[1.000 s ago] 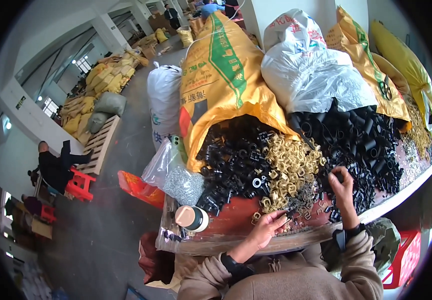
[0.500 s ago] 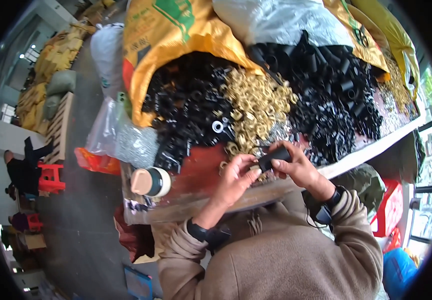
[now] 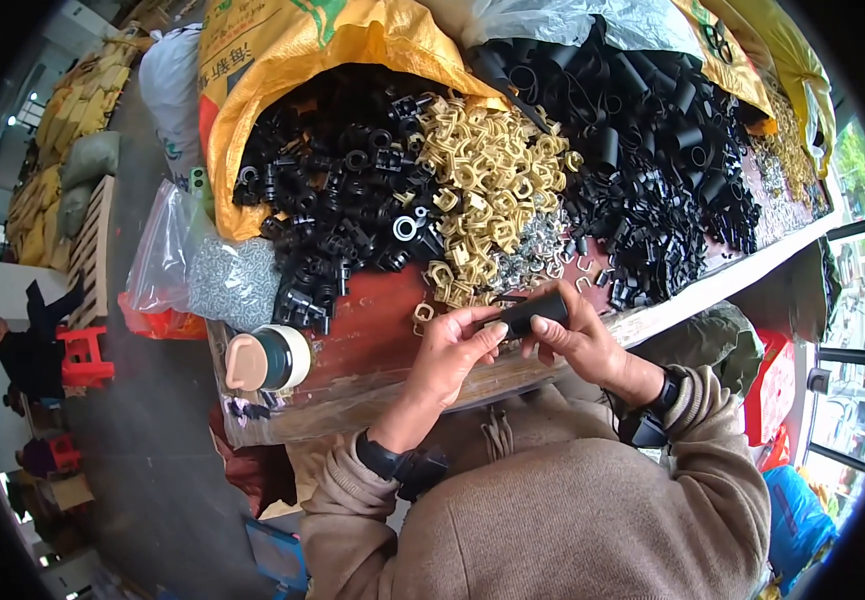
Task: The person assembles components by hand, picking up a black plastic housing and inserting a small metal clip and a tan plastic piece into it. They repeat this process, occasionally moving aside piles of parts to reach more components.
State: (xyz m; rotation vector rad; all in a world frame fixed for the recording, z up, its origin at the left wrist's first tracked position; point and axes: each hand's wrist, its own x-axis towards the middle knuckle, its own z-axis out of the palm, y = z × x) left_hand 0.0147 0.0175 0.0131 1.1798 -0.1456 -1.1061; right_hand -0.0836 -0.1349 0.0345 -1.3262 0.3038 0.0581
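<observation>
Over the table's near edge, both my hands hold a short, smooth black tube (image 3: 539,313) lying sideways. My right hand (image 3: 589,345) wraps round its right part, thumb along the near side. My left hand (image 3: 444,352) is closed at its left end, thumb and fingertips pinching there; whether a smaller part sits between them is hidden. A thin dark piece shows just beyond the tube. Past my hands lie a heap of pale gold square rings (image 3: 492,190), small silver clips (image 3: 542,245) and small black clips (image 3: 647,235).
Black ringed fittings (image 3: 352,170) spill from a yellow woven sack (image 3: 242,90). More black tubes (image 3: 607,148) lie beneath a clear plastic bag (image 3: 572,20). At the table's left edge stand a lidded cup (image 3: 287,358) and a bag of small silver parts (image 3: 235,282). Red stools (image 3: 85,357) stand farther left.
The view has shifted, so the table's things sit farther left and partly higher. Both hands keep the black tube between them, with a slight shift of the fingers.
</observation>
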